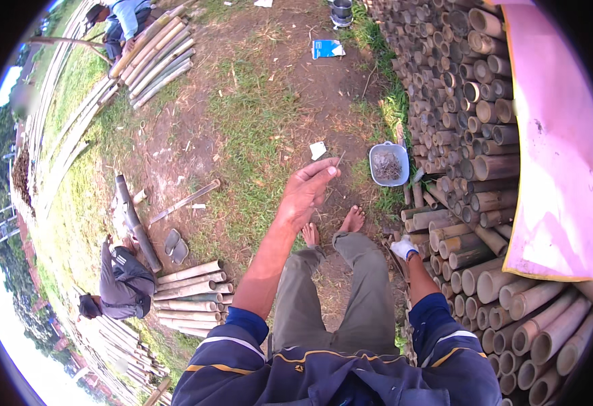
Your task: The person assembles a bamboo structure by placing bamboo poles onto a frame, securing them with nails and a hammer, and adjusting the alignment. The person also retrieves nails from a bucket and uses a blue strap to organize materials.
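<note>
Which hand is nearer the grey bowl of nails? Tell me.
Left. The left hand is raised just left of the grey bowl of nails, its fingers pinching a nail. The gloved right hand is lower down, by the stacked bamboo poles.

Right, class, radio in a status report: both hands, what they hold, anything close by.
Left hand raised, pinching thin metal nail at fingertips. Right hand, white-gloved, low against stacked bamboo poles; grip unclear. Grey plastic tub of nails on grass just ahead, beside stack.
</note>
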Action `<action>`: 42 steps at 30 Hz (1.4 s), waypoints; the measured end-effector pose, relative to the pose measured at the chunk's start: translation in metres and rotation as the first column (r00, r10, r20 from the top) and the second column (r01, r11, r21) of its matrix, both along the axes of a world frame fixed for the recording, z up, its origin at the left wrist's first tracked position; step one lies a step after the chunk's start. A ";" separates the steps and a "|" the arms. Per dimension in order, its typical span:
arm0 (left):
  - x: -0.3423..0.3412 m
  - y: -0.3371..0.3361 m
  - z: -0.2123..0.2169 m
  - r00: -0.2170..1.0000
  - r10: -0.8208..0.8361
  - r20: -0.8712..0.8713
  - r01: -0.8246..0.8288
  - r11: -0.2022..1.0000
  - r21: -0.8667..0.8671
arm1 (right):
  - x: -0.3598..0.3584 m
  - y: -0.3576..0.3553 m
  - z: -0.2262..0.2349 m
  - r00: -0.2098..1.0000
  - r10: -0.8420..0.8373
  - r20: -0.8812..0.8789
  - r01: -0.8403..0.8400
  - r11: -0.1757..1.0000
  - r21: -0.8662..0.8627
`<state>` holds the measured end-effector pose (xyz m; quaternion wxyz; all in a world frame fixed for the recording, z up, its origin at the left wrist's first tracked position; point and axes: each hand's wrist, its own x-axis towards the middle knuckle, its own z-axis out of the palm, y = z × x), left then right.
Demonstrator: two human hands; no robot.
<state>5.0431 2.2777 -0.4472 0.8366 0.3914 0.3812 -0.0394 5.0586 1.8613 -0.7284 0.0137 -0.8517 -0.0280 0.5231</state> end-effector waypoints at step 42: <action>-1.198 -0.569 0.281 -0.549 0.831 0.093 -0.678 -0.508 0.532 | -1.171 0.024 0.525 -0.379 0.891 -0.249 -0.477 0.043 0.878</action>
